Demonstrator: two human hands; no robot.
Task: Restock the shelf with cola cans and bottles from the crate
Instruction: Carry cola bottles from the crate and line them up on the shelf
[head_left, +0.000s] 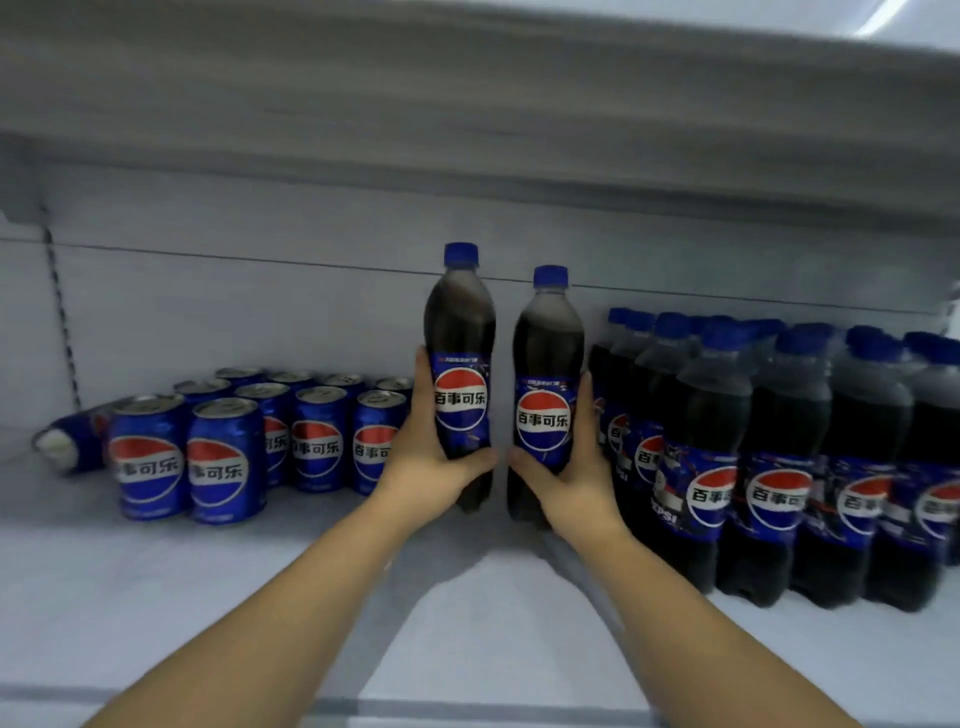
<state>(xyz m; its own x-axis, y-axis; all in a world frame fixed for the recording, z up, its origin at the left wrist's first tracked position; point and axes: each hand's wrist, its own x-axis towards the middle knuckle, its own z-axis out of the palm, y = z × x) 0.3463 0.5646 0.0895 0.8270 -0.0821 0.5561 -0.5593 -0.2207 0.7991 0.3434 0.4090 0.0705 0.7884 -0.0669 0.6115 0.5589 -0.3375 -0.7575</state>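
The left hand (423, 457) is gripping one Pepsi bottle (460, 358) and the right hand (569, 467) is clutching a second Pepsi bottle (546, 364), both upright, dark cola, blue caps, just apart between the hands. Left of the left hand, blue Pepsi cans (223, 457) are standing in rows on the white shelf (156, 597); right of the right hand, stocked bottles (774, 467) are crowding together.

Cool, fairly bright, even light from above; glare streak (883, 18) top right. Soft shadows on shelf (130, 597). Motion blur thru-out, esp. upper shelf (467, 104) & bottles (779, 467) at right. Wide-angle bending at edges.
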